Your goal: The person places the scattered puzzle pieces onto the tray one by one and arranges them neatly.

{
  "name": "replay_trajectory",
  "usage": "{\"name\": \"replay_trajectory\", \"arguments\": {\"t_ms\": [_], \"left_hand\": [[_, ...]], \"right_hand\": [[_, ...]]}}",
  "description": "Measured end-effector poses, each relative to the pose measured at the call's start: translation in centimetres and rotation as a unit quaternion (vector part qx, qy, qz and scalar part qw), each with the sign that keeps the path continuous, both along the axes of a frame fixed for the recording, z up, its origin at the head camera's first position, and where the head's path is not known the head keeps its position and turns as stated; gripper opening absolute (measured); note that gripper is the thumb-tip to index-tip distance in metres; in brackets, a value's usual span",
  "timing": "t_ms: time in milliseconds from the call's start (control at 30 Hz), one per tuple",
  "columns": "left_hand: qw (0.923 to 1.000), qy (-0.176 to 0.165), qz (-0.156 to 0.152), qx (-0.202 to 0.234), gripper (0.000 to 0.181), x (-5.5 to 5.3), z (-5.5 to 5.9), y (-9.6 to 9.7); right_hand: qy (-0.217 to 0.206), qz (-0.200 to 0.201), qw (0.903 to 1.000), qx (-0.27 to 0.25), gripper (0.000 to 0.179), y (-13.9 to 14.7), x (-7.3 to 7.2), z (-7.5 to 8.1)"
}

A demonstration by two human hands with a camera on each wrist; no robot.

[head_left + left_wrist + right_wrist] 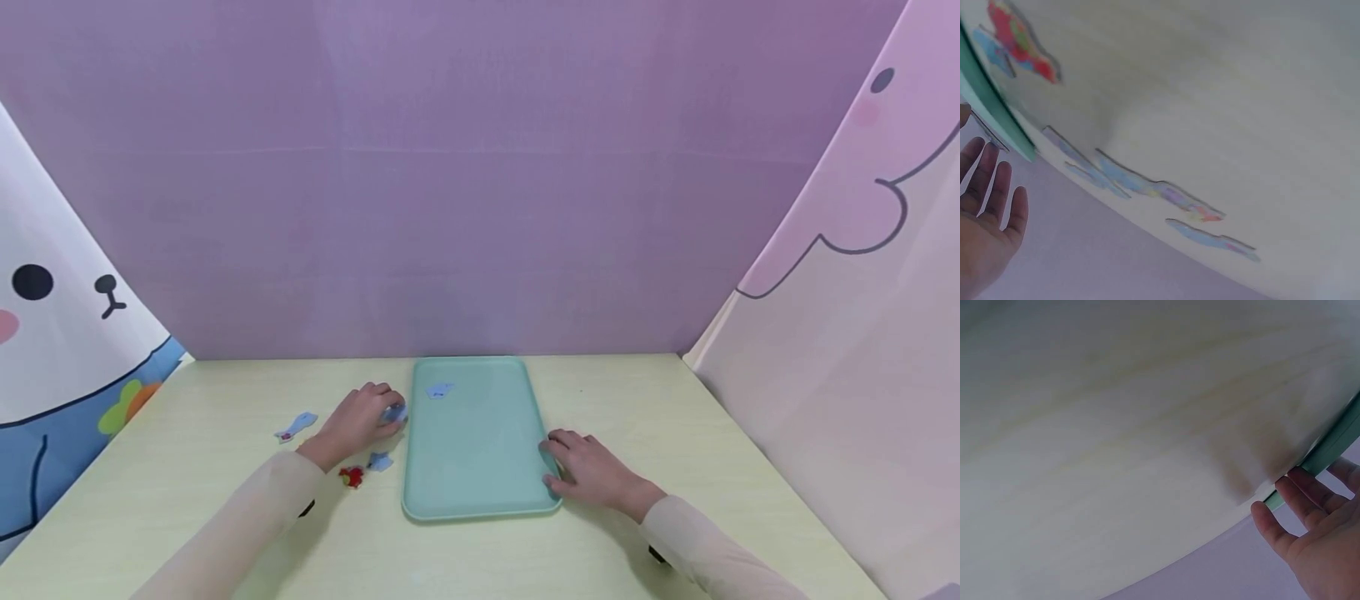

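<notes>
My left hand [362, 421] pinches a light-blue puzzle piece [394, 412] between thumb and fingers, just outside the tray's left rim. In the left wrist view that piece [989, 131] shows as a thin edge by the fingertips. The mint-green tray [476, 450] lies flat on the table, with a small blue puzzle piece [439, 390] inside near its far left corner. On the tray's right rim rests my right hand [592, 471], its fingertips [1266, 509] touching the edge. Below my left hand lie a blue piece [380, 462] and a red one [351, 476].
Another blue piece [297, 426] lies left of my left hand; the left wrist view shows several flat printed pieces, one long and multicoloured [1160, 187]. A purple panel [480, 183] stands behind the pale table [637, 392], with printed panels on both sides.
</notes>
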State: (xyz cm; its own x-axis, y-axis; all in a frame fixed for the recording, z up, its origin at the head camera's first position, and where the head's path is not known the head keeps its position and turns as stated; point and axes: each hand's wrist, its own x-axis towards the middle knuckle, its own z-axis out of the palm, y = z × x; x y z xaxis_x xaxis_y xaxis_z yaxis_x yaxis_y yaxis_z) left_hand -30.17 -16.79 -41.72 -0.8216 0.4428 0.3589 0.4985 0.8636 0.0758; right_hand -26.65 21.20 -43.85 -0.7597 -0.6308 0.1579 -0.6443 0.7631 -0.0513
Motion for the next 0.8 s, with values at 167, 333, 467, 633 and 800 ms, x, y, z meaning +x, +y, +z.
{"name": "replay_trajectory", "arguments": {"t_ms": [167,333,467,633,800], "left_hand": [[0.9999,0.009,-0.006,-0.002,0.028,-0.5,0.3,0.7],[0.9999,-0.001,-0.01,0.004,0.027,-0.8,0.4,1.7],[0.9998,-0.007,-0.014,0.009,0.026,-0.9,0.5,2.6],[0.9998,-0.011,-0.015,0.012,0.025,-1.2,0.4,3.7],[0.9997,-0.008,-0.02,0.012,0.023,-1.7,0.1,4.6]], "right_hand": [[0.003,-0.001,1.0,0.004,0.05,0.0,-0.1,-0.1],[0.006,0.003,1.0,0.003,0.049,0.1,0.0,-0.1],[0.009,0.004,0.9999,0.001,0.048,0.1,0.0,-0.1],[0.016,0.008,0.9998,0.001,0.048,0.1,-0.1,-0.2],[0.009,0.007,0.9999,-0.001,0.048,0.1,0.1,-0.1]]}}
